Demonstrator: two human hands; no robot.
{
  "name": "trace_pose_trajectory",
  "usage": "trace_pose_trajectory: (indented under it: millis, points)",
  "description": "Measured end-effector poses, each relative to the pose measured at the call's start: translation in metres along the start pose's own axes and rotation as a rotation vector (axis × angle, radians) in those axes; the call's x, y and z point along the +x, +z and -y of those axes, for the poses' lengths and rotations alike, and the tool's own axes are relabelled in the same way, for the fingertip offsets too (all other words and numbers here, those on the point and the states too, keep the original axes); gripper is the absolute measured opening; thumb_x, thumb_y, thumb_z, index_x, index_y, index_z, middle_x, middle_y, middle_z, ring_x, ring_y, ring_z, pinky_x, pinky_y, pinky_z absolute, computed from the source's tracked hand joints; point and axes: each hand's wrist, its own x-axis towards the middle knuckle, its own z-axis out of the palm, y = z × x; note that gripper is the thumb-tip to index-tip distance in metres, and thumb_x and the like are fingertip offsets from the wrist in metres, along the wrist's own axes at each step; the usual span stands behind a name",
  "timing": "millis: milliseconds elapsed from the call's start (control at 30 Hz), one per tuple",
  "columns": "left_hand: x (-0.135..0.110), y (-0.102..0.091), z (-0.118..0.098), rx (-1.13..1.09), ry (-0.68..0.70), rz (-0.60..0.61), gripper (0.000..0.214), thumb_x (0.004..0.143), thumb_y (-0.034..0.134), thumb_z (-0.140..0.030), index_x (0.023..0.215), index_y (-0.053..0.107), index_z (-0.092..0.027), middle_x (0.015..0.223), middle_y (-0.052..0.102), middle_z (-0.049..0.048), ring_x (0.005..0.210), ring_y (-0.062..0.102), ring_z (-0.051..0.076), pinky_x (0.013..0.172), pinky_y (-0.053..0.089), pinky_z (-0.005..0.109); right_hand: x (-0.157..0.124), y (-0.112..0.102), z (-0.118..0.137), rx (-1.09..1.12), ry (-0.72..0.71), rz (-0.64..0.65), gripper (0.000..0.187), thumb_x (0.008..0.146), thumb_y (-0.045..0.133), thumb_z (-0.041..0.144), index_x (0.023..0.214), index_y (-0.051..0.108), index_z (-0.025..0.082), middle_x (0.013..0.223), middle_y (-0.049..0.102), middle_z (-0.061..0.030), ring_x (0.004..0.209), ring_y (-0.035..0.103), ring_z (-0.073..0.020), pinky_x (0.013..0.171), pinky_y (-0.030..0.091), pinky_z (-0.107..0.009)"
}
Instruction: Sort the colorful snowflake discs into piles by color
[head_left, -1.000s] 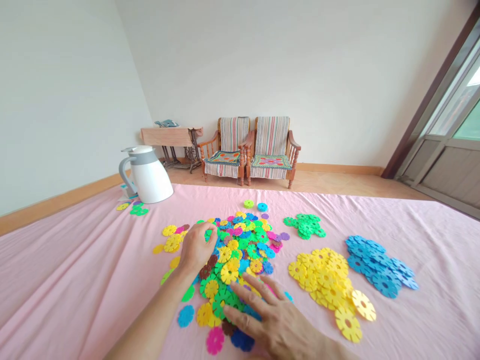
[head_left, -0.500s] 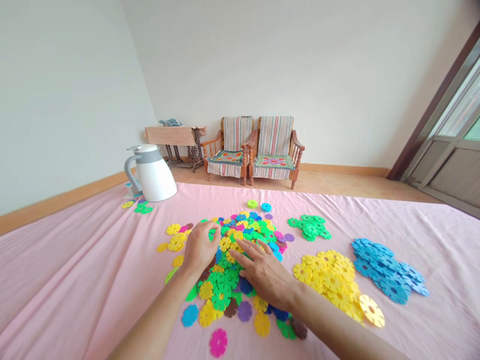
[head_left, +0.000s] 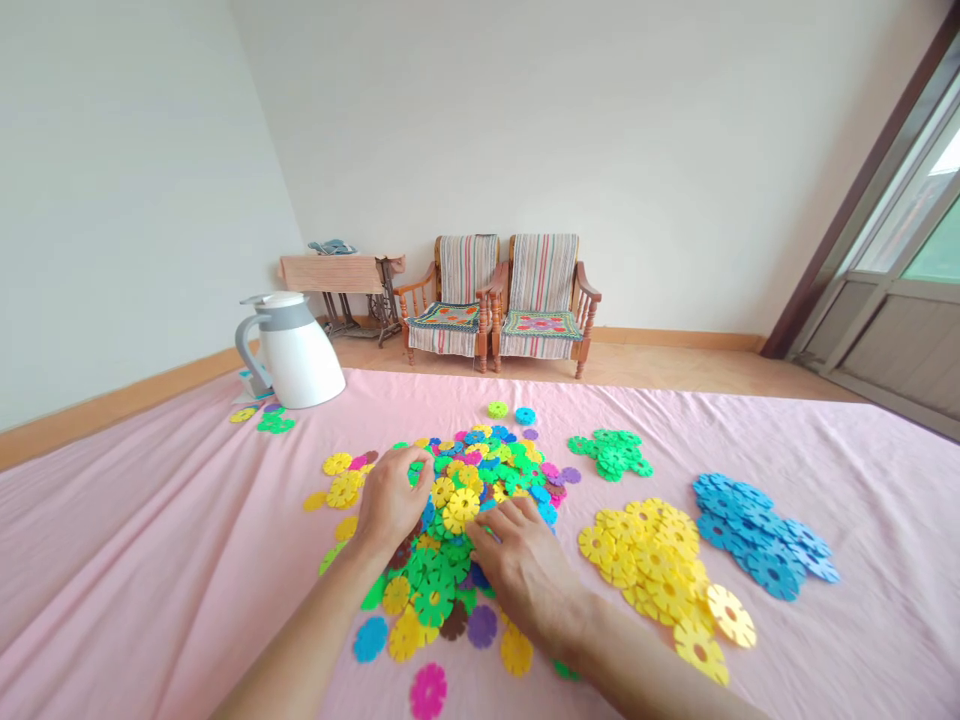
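Right fingers (head_left: 496, 522) have bent over discs (head_left: 460, 510) on pink cloth (head_left: 187, 540), left fingers (head_left: 407, 460) curled, grasps unclear, armchairs (head_left: 544, 270) beyond.

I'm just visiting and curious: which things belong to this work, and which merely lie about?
Seemingly part of it: mixed discs at the left hand and right hand; yellow pile; blue pile; green pile.

Seemingly just around: white jug; two armchairs; draped table.

Notched multicoloured discs (head_left: 454, 497) lie heaped; many overlap.
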Motion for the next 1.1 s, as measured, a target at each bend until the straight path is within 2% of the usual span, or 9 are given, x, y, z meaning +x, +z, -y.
trace_pose_trajectory:
  millis: [100, 167, 233, 333, 467, 600, 733, 933, 1100]
  points:
    - [0.000, 0.002, 0.000, 0.012, 0.004, 0.005, 0.017, 0.080, 0.049, -0.025, 0.076, 0.065, -0.021, 0.080, 0.071, 0.0025, 0.082, 0.063, 0.022, 0.076, 0.046, 0.030, -0.004, -0.007, -0.002, 0.103, 0.053, -0.098, 0.012, 0.088, 0.053, 0.012, 0.083, 0.061, 0.019, 0.090, 0.063, -0.0039, 0.083, 0.054, -0.0172, 0.075, 0.040, -0.031]
    - [0.000, 0.003, 0.001, 0.013, 0.004, 0.010, 0.017, 0.079, 0.048, -0.025, 0.076, 0.065, -0.021, 0.080, 0.071, 0.0026, 0.082, 0.063, 0.021, 0.075, 0.046, 0.030, -0.005, -0.014, -0.016, 0.164, 0.195, -0.189, 0.017, 0.090, 0.050, 0.016, 0.081, 0.063, 0.021, 0.090, 0.063, -0.0036, 0.084, 0.055, -0.0165, 0.074, 0.041, -0.028]
    - [0.000, 0.003, 0.001, 0.008, 0.001, 0.015, 0.017, 0.079, 0.048, -0.025, 0.076, 0.065, -0.022, 0.080, 0.071, 0.0027, 0.082, 0.063, 0.021, 0.075, 0.046, 0.030, -0.007, -0.020, -0.043, 0.166, 0.369, -0.242, 0.023, 0.092, 0.047, 0.024, 0.079, 0.066, 0.022, 0.083, 0.063, -0.0029, 0.082, 0.055, -0.0165, 0.073, 0.041, -0.027]
    - [0.000, 0.002, 0.000, 0.007, -0.003, 0.030, 0.017, 0.079, 0.048, -0.024, 0.075, 0.064, -0.022, 0.080, 0.071, 0.0026, 0.081, 0.063, 0.021, 0.075, 0.046, 0.031, -0.012, -0.024, -0.101, 0.127, 0.562, -0.263, 0.023, 0.091, 0.048, 0.026, 0.080, 0.067, 0.020, 0.073, 0.062, -0.0027, 0.074, 0.058, -0.0168, 0.069, 0.043, -0.028]
    - [0.001, 0.002, 0.000, 0.006, -0.003, 0.032, 0.017, 0.079, 0.048, -0.024, 0.074, 0.063, -0.022, 0.080, 0.071, 0.0026, 0.081, 0.063, 0.021, 0.075, 0.046, 0.031, -0.028, -0.026, -0.172, 0.085, 0.826, -0.263, 0.019, 0.092, 0.048, 0.026, 0.091, 0.065, 0.016, 0.079, 0.064, -0.0031, 0.070, 0.060, -0.0149, 0.065, 0.048, -0.029]
    - [0.000, 0.002, 0.002, -0.003, -0.013, 0.035, 0.016, 0.079, 0.048, -0.023, 0.075, 0.063, -0.021, 0.081, 0.071, 0.0028, 0.081, 0.064, 0.021, 0.076, 0.046, 0.030, -0.042, -0.027, -0.203, 0.061, 0.946, -0.259, 0.025, 0.090, 0.056, 0.035, 0.104, 0.060, 0.015, 0.100, 0.063, -0.0034, 0.082, 0.062, -0.0142, 0.071, 0.052, -0.033]
    - [0.000, 0.002, 0.001, -0.028, -0.006, 0.051, 0.016, 0.081, 0.048, -0.023, 0.075, 0.063, -0.021, 0.081, 0.070, 0.0030, 0.082, 0.063, 0.021, 0.077, 0.046, 0.031, -0.037, -0.021, -0.184, 0.075, 0.846, -0.300, 0.021, 0.092, 0.049, 0.026, 0.104, 0.061, 0.014, 0.098, 0.065, -0.0067, 0.084, 0.062, -0.0166, 0.076, 0.049, -0.034]
    - [-0.001, 0.001, 0.000, -0.007, -0.030, 0.051, 0.016, 0.080, 0.049, -0.022, 0.075, 0.064, -0.021, 0.080, 0.070, 0.0023, 0.082, 0.063, 0.021, 0.076, 0.045, 0.030, -0.018, -0.007, -0.084, 0.238, 0.437, -0.190, 0.018, 0.086, 0.048, 0.019, 0.086, 0.066, 0.019, 0.077, 0.064, -0.0020, 0.073, 0.060, -0.0147, 0.067, 0.045, -0.026]
    - [0.000, 0.000, 0.000, 0.007, -0.036, 0.069, 0.016, 0.079, 0.049, -0.021, 0.075, 0.064, -0.021, 0.080, 0.071, 0.0021, 0.081, 0.064, 0.021, 0.076, 0.045, 0.030, -0.010, -0.012, -0.018, 0.285, 0.142, -0.067, 0.022, 0.086, 0.050, 0.014, 0.099, 0.065, 0.023, 0.099, 0.065, -0.0032, 0.094, 0.056, -0.0173, 0.082, 0.043, -0.030]
